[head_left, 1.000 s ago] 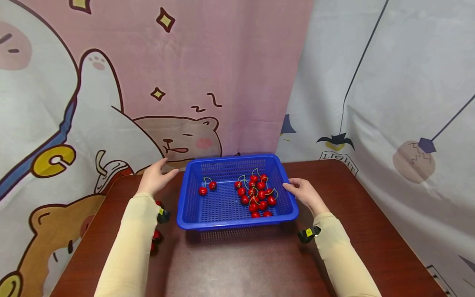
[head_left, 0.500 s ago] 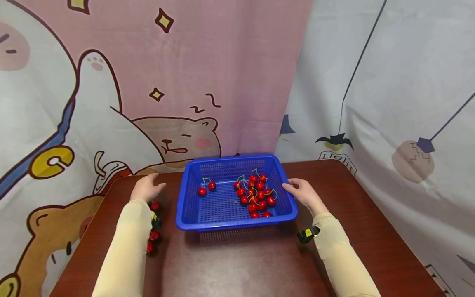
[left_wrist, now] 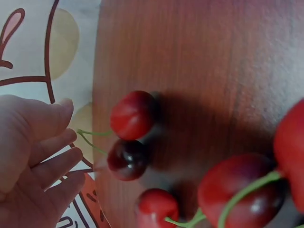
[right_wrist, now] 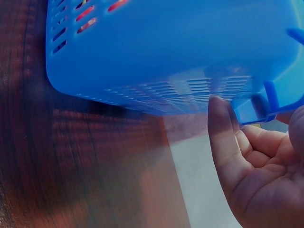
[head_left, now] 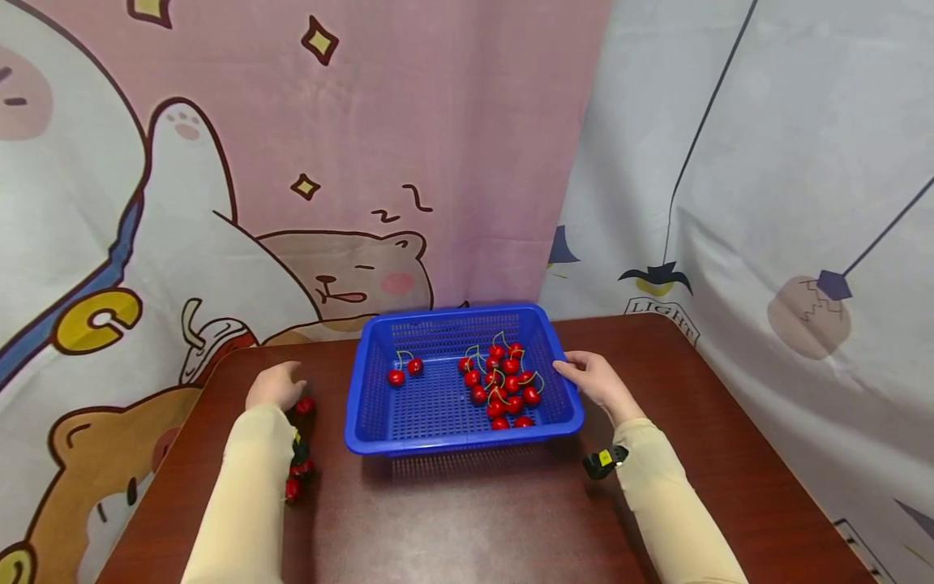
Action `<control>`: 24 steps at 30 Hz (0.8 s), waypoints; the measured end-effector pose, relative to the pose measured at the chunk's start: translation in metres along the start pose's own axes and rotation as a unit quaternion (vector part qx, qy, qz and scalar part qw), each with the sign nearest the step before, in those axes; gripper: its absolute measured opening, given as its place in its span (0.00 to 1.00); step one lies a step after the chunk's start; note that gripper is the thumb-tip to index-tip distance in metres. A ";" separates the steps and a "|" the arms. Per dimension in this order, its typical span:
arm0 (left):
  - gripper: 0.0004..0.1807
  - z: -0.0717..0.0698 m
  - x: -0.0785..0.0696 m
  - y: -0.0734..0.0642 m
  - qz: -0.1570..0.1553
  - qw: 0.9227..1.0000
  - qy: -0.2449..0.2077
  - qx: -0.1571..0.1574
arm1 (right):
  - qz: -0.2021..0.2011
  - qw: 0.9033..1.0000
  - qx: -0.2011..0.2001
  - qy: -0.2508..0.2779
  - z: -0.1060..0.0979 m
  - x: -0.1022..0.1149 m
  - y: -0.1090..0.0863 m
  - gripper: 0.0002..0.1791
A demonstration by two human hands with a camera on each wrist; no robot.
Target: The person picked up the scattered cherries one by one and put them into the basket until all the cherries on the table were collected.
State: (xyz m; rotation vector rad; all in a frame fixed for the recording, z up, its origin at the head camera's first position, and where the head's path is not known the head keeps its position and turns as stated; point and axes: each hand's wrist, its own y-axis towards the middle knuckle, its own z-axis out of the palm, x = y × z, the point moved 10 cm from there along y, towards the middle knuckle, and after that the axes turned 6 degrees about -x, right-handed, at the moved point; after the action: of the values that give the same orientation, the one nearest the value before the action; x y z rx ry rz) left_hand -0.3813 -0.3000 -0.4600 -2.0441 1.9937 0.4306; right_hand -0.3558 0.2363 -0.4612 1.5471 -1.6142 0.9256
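Observation:
A blue plastic basket [head_left: 452, 444] stands on the table with a cluster of red cherries [head_left: 510, 386] on its right side and a stemmed pair [head_left: 415, 367] at its left. My right hand [head_left: 597, 384] grips the basket's right rim; in the right wrist view its fingers [right_wrist: 223, 137] lie against the outer wall under the rim. Left of the basket, my left hand [head_left: 274, 386] hovers by several loose cherries [head_left: 293, 490]. The left wrist view has this hand [left_wrist: 38, 152] holding nothing, its fingers slightly bent and close to the joined green stems of two cherries [left_wrist: 133, 115].
The brown table [head_left: 467, 519] ends at a curtain [head_left: 496, 162] with cartoon prints behind the basket. More cherries [left_wrist: 240, 190] lie nearer the left wrist camera. Black wrist cameras sit on both sleeves.
My left hand has moved left and lower, away from the basket and over to the loose cherries. My right hand stays on the rim, and the basket keeps its place.

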 end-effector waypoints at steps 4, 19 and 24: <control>0.26 -0.001 -0.001 -0.005 0.003 1.000 0.015 -0.002 | 0.002 1.000 0.001 0.002 0.000 -0.002 0.001 0.28; 0.16 0.001 0.013 -0.005 -0.004 1.000 0.027 -0.014 | 0.008 1.000 -0.005 0.005 -0.001 -0.003 0.000 0.28; 0.12 0.002 0.016 -0.007 -0.021 1.000 0.021 -0.003 | 0.014 1.000 -0.003 0.011 0.001 -0.004 0.000 0.29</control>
State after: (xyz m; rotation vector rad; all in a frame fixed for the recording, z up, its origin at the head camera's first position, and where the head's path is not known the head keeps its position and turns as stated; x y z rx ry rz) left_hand -0.3743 -0.3141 -0.4683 -2.1100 1.9723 0.3881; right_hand -0.3555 0.2378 -0.4649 1.5099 -1.6252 0.9490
